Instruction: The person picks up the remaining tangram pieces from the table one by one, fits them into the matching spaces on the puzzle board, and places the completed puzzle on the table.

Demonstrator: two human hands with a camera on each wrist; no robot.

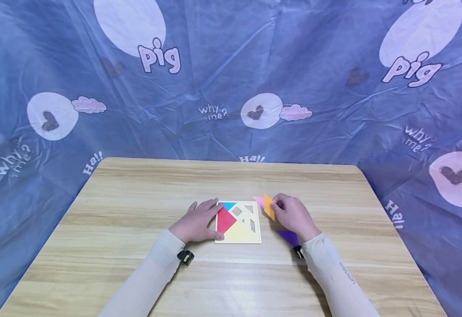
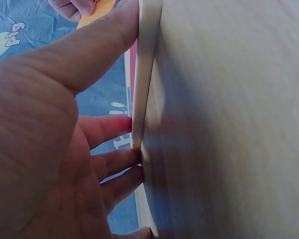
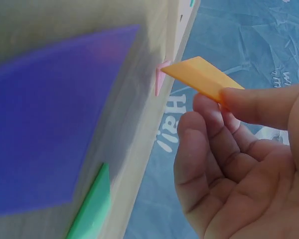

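Observation:
A square cream tangram board (image 1: 258,240) lies on the table. In it sit a red triangle (image 1: 225,219), a pale yellow piece (image 1: 238,233) and a blue piece (image 1: 228,205); several cut-outs show at its right side. My left hand (image 1: 199,221) rests along the board's left edge, thumb near the front corner and fingers spread towards the back, touching the rim (image 2: 145,74). Just right of the board, my right hand (image 1: 294,215) pinches an orange parallelogram piece (image 1: 269,207) between thumb and fingers, tilted up off the table. Behind it lies a pink piece (image 1: 258,200), partly covered.
A purple piece (image 1: 287,237) lies under my right wrist, partly hidden in the head view. The right wrist view also shows a green piece (image 3: 94,204) beyond it. Blue printed cloth (image 1: 199,66) hangs behind the wooden table (image 1: 135,189).

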